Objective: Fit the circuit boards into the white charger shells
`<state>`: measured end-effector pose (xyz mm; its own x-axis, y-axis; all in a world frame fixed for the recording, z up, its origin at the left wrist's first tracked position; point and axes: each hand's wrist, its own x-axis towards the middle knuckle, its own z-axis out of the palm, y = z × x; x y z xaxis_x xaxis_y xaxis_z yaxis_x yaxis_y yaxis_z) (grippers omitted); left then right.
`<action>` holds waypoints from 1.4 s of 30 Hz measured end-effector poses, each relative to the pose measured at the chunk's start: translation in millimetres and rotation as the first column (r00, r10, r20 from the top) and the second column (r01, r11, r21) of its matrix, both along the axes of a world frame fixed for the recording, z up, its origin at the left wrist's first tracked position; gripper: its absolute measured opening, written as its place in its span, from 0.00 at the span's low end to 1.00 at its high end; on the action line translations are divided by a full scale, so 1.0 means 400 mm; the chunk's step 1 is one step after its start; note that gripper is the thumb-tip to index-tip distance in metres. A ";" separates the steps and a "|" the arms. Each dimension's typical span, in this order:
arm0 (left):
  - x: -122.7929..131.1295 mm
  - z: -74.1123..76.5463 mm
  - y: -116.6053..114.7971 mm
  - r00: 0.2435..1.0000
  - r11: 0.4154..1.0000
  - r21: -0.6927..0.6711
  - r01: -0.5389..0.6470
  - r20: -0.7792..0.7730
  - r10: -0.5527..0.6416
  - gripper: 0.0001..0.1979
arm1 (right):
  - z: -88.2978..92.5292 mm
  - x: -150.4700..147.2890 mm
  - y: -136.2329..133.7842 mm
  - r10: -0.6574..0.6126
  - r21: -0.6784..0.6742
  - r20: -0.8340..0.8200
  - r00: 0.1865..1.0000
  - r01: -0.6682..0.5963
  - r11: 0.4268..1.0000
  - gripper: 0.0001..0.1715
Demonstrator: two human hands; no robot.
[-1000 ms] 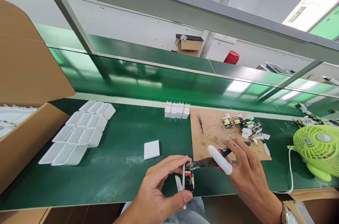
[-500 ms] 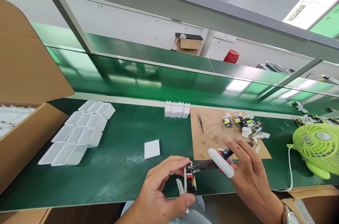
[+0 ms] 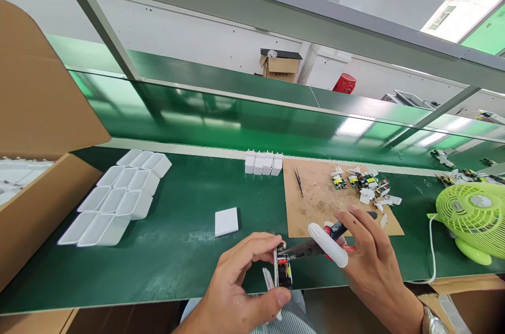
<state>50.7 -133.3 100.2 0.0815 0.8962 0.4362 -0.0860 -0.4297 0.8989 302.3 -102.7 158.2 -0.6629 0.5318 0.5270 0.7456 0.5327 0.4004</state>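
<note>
Our left hand (image 3: 236, 284) pinches the little board (image 3: 283, 271) upright between its fingers (image 3: 272, 300), so the pliers (image 3: 304, 249), squeezed in our right hand (image 3: 369, 265), can reach its top.

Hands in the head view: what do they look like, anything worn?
Both are ungloved, with no sleeves showing. The left hand wears nothing. The right hand has what looks like a white tubular cover over one digit, and a metal wristwatch on its wrist at the bottom edge.

No legible text, even on cardboard box (image 3: 279, 67)
</note>
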 end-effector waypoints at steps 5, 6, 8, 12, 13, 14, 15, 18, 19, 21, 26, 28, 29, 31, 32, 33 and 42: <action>-0.001 -0.002 -0.003 1.000 1.000 -0.010 -0.004 0.013 0.004 0.28 | -0.004 0.006 -0.003 -0.013 0.007 -0.015 1.000 0.013 1.000 0.39; -0.001 -0.002 -0.003 1.000 1.000 -0.004 -0.010 0.010 0.010 0.28 | -0.005 0.008 -0.003 -0.012 0.007 -0.012 1.000 0.012 1.000 0.39; -0.002 -0.003 -0.004 1.000 1.000 0.013 -0.021 0.007 0.021 0.29 | -0.006 0.011 -0.002 -0.014 0.004 -0.005 1.000 0.014 1.000 0.39; -0.004 -0.001 -0.005 1.000 1.000 0.017 -0.022 0.010 0.022 0.28 | 0.001 0.009 -0.001 -0.018 0.004 -0.002 1.000 0.018 1.000 0.38; -0.004 0.001 -0.006 1.000 1.000 0.014 -0.019 0.007 0.018 0.28 | 0.003 0.008 -0.001 -0.014 0.007 -0.003 1.000 0.014 1.000 0.38; -0.004 0.003 -0.006 1.000 1.000 0.012 -0.017 0.003 0.017 0.27 | 0.004 0.007 -0.002 -0.010 0.009 -0.003 1.000 0.010 1.000 0.37; -0.003 0.004 -0.007 1.000 1.000 0.013 -0.020 -0.003 0.020 0.28 | 0.004 0.006 -0.002 -0.009 0.011 -0.005 1.000 0.010 1.000 0.37; -0.002 0.005 -0.008 0.999 1.000 0.011 -0.030 -0.018 0.030 0.28 | 0.003 0.006 -0.004 -0.006 0.009 -0.007 1.000 0.006 1.000 0.37; -0.001 0.004 -0.008 0.999 0.999 0.011 -0.031 -0.019 0.031 0.28 | 0.002 0.006 -0.005 -0.001 0.004 -0.004 1.000 0.001 1.000 0.37; 0.000 0.001 -0.008 0.999 1.000 0.013 -0.027 -0.017 0.027 0.27 | 0.003 0.007 -0.007 0.005 -0.008 0.004 1.000 -0.005 1.000 0.36; 0.002 0.003 -0.009 1.000 1.000 -0.008 -0.025 -0.017 0.025 0.27 | 0.010 0.007 -0.009 0.000 0.006 0.031 1.000 -0.001 1.000 0.36; 0.002 0.006 -0.011 1.000 1.000 -0.009 -0.025 -0.017 0.025 0.27 | 0.010 0.008 -0.009 0.000 0.020 0.031 1.000 0.000 1.000 0.37; 0.002 0.007 -0.012 0.999 1.000 -0.002 -0.027 -0.020 0.027 0.27 | 0.009 0.008 -0.008 -0.002 0.026 0.030 1.000 0.001 1.000 0.37; 0.002 0.007 -0.014 0.999 0.999 0.019 -0.039 -0.033 0.040 0.27 | 0.005 0.009 -0.007 -0.002 0.029 0.032 0.999 0.001 1.000 0.38; 0.002 0.006 -0.015 0.998 0.999 0.028 -0.044 -0.042 0.045 0.27 | 0.003 0.008 -0.006 0.000 0.026 0.034 0.999 0.000 1.000 0.39; 0.002 0.005 -0.016 0.998 0.998 0.038 -0.045 -0.052 0.047 0.27 | 0.002 0.008 -0.004 0.003 0.022 0.034 0.999 -0.003 1.000 0.39; 0.016 0.004 -0.018 0.995 0.998 0.053 -0.041 -0.084 0.045 0.26 | -0.003 0.005 -0.003 -0.003 0.048 0.013 1.000 0.002 0.999 0.36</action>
<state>57.1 -140.7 101.7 0.0822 0.8763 0.4747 0.0090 -0.4770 0.8789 304.5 -104.0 157.1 -0.6687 0.5077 0.5432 0.7414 0.5110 0.4350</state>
